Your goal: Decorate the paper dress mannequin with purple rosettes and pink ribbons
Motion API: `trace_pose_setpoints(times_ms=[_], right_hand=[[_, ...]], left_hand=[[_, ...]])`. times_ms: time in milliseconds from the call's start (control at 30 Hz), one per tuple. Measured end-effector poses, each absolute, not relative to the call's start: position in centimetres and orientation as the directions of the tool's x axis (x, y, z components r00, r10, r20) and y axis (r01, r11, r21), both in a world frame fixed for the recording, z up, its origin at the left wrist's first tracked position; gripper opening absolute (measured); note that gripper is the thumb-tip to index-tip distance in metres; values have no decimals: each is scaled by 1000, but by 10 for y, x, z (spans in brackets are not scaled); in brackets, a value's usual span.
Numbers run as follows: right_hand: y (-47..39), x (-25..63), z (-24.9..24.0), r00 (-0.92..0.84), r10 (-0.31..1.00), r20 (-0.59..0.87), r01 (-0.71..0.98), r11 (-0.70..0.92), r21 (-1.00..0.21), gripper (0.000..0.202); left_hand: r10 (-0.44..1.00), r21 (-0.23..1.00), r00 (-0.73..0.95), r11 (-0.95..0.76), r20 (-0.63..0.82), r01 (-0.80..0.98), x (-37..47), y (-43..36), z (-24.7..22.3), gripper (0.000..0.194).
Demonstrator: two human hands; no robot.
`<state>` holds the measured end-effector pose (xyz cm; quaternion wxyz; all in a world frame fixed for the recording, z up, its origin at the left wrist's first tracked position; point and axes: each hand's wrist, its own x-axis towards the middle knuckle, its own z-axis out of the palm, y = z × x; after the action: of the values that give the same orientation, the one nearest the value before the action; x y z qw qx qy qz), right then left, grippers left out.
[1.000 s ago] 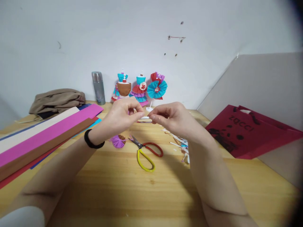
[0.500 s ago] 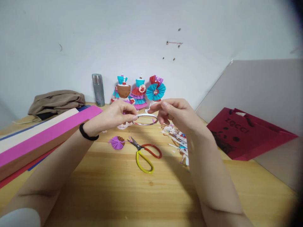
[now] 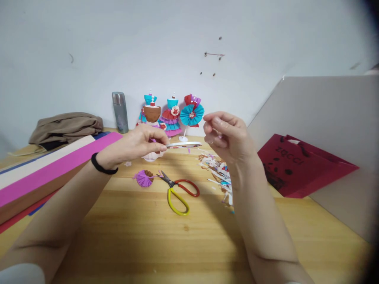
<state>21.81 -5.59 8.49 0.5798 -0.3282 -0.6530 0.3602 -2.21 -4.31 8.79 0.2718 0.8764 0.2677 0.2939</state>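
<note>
One white ring (image 3: 185, 144) over table (image 3: 133, 232), left hand (image 3: 140, 141) pinching its near edge; right hand (image 3: 231, 136) curled, apart, contents unclear. One-sided pinch could let ring slip.

Grey bottle (image 3: 120, 114) near wall (image 3: 166, 47); brown cloth (image 3: 68, 126), left; red bag (image 3: 304, 169), right.

ring (image 3: 186, 145): end hidden in left grip (image 3: 142, 141) | scraps (image 3: 218, 169): partly behind right forearm (image 3: 260, 213) | sheets (image 3: 56, 171): cut by left edge
</note>
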Motion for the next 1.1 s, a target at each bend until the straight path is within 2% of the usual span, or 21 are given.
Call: trace_pose_setpoints(times_ms=[167,300,433,600,700,800,933,1100], right_hand=[[-47,222,83,-173,874,454,57,469,-881,38],[-50,218,83,-119,856,504,22,510,-860,32],[-56,212,82,-90,833,546,190,552,-812,21],[-60,201,75,-185,780,597,383,617,-688,19],[-62,195,73,-217,754,620,404,647,-647,22],[-62,193,71,-233,765,600,365,641,-675,24],[-56,194,69,-226,799,557,257,601,-757,29],[-52,194,68,-215,834,508,202,547,-813,37]], left_hand=[[637,613,642,-725,426,313,-28,-33,86,11],[613,565,646,-759,455,323,-32,-22,82,11],[597,485,675,-786,434,383,-32,-24,83,13],[577,360,710,-813,403,457,-25,-33,82,20],[546,325,735,-835,402,443,-20,-35,78,20],[524,315,740,-850,421,423,-18,-35,75,18],[569,373,700,-819,431,436,-17,-33,75,17],[683,602,669,-675,293,425,-15,-35,76,14]])
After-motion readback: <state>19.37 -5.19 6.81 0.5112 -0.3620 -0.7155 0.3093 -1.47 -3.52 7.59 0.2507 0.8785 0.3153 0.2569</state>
